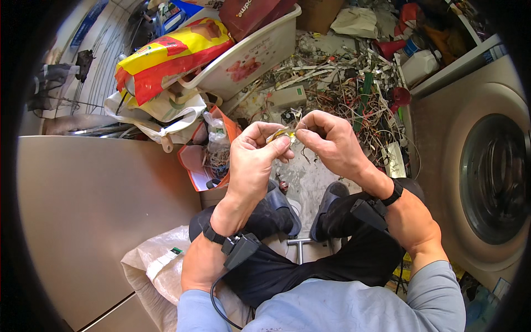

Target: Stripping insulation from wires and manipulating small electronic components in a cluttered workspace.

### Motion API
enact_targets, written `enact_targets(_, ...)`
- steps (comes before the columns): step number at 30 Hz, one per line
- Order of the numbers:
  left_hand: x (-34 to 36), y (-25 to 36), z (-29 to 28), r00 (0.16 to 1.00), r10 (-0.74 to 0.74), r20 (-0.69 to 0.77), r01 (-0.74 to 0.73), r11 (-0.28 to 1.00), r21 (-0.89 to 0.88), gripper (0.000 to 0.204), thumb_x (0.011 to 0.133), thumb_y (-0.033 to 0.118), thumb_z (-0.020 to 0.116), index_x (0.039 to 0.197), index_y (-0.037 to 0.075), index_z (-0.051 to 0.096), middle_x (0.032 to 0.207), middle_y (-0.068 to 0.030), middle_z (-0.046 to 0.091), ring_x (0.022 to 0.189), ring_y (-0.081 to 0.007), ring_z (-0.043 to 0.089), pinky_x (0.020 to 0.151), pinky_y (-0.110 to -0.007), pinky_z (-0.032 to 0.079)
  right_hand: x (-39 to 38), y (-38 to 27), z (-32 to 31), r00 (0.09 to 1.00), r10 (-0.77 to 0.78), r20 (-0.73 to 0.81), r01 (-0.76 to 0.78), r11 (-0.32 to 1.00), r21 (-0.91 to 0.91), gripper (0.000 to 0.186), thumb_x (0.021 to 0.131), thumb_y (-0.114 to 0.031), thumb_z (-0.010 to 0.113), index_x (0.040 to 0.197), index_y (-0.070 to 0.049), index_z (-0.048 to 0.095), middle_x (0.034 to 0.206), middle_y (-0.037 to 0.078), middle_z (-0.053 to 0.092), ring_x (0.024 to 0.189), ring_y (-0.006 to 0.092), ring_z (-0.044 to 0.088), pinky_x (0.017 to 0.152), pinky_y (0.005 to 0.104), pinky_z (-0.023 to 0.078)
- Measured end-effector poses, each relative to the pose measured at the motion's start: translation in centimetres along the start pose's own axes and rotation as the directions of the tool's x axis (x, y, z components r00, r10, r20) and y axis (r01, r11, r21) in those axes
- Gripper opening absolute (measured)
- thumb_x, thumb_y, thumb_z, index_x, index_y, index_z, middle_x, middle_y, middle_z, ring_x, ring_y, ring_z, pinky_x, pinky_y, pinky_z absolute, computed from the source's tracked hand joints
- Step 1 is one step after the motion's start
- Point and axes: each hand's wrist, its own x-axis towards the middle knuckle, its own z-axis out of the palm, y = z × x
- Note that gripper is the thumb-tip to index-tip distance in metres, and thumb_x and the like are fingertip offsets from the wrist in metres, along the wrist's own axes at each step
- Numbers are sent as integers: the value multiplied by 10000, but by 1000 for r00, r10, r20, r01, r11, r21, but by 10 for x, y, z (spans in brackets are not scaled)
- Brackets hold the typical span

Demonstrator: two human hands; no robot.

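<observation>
Two broad surfaces are set at the sides of the space: at far left a flat beige panel [105,210], its right edge close to the left forearm, and at far right a washing machine [437,166], its round door placed well apart from the right hand. Between them, left to right, the room is edged by an orange and white bag [192,167] in which wires are packed, by a white tub [271,55] beyond it, and by a heap of wires and scrap [359,105] spread over the floor. Bare grey floor [304,174] is seen as a narrow strip below the hands, running down between two dark slippers [329,202]. Above that strip, a small yellow and silvery piece [286,134] is held up in the air. On its left it is pinched between the thumb and fingers of the left hand [253,152]; at its right end the thumb and forefinger of the right hand [332,143] are closed narrowly on it. It looks shiny and thin, but its full shape is hidden by the fingers. Printing is carried by a yellow and red bag [171,55], pink pictures and small lettering by the tub, and pale lettering by a dark red bag [263,19].
</observation>
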Motion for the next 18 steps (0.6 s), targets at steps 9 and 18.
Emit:
enact_targets(9, -2, 10, 9, 1000, -14, 13, 10, 966, 259, 207, 988, 184, 722, 1037, -16, 724, 831, -19, 690, 700, -75, 622, 645, -246, 517, 3, 1, -17, 973, 6, 231, -6, 1000, -3, 149, 987, -137, 685, 1022, 5, 657, 754, -60, 538, 686, 26, 444, 581, 239, 377)
enact_targets(18, 2, 3, 3, 1000, 1, 15, -7, 936, 351, 197, 987, 189, 718, 989, -8, 722, 777, 2, 672, 655, -40, 559, 564, -231, 437, 1, -8, -10, 978, -24, 208, 47, 993, -106, 137, 956, -108, 717, 960, 13, 653, 731, 9, 573, 673, 71, 493, 588, 275, 423)
